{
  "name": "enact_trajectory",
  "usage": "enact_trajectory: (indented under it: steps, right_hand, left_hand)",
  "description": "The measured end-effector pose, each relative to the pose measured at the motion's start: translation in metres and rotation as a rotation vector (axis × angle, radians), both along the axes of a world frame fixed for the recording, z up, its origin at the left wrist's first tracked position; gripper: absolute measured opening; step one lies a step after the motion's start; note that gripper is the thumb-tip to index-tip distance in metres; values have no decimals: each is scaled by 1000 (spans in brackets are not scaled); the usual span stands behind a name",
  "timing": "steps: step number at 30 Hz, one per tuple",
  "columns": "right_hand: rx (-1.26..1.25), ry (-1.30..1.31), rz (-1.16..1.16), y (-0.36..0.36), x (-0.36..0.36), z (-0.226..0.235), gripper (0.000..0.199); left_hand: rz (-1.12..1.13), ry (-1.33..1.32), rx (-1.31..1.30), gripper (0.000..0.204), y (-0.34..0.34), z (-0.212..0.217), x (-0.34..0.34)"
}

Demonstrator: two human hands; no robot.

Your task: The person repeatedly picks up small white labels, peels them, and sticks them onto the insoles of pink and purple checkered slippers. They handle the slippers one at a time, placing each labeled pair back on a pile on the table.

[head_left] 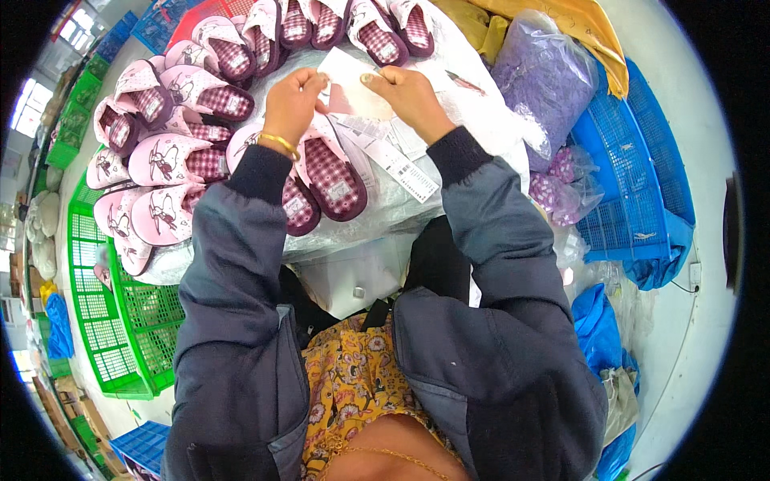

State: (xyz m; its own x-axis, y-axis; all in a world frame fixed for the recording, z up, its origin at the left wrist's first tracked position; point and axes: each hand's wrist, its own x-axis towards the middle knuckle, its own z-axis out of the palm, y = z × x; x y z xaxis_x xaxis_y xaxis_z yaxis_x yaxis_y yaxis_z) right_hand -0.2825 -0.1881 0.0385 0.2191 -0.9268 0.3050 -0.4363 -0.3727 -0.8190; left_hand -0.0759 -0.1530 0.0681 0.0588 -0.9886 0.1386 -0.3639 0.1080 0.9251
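My left hand (294, 103), with a gold bangle at the wrist, is closed at the left edge of a thin pale pink and white sheet (357, 94). At the sheet's right edge, the thumb and fingers of my right hand (407, 98) are pinched together. Just below my left hand lies a pair of pink slippers (335, 180) with maroon checked insoles. A strip of printed labels (393, 164) rests on loose papers beneath my right hand. To the right of that hand is a pen (464, 82).
Several more pink slippers (172, 156) line the table's left and far sides. Green crates (100, 305) stand at left, blue crates (626, 168) at right. A clear bag of purple material (541, 76) and a bag of purple dotted pieces (565, 186) sit beside the table's right edge.
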Motion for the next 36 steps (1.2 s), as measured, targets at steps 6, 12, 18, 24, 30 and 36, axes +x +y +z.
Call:
enact_trajectory:
  steps: [6,12,18,24,30,36]
  right_hand:
    - [-30,-68,86,-21,-9,2,37]
    - [144,-284,124,5,-29,8,27]
    - [45,-282,-38,72,-44,13,28]
    - [-26,-150,-258,158,-89,-44,14]
    - [-153,80,-376,206,-107,-57,23]
    - [-499,191,-266,176,-107,-86,24]
  left_hand:
    - [21,249,-63,26,-38,-3,-14]
    - [-148,536,32,15,-13,6,-35]
    - [-159,553,56,13,13,2,-42]
    - [-187,503,135,20,33,-4,-55]
    - [-263,550,210,18,49,-25,-75]
    - [-507,621,354,15,47,-47,-126]
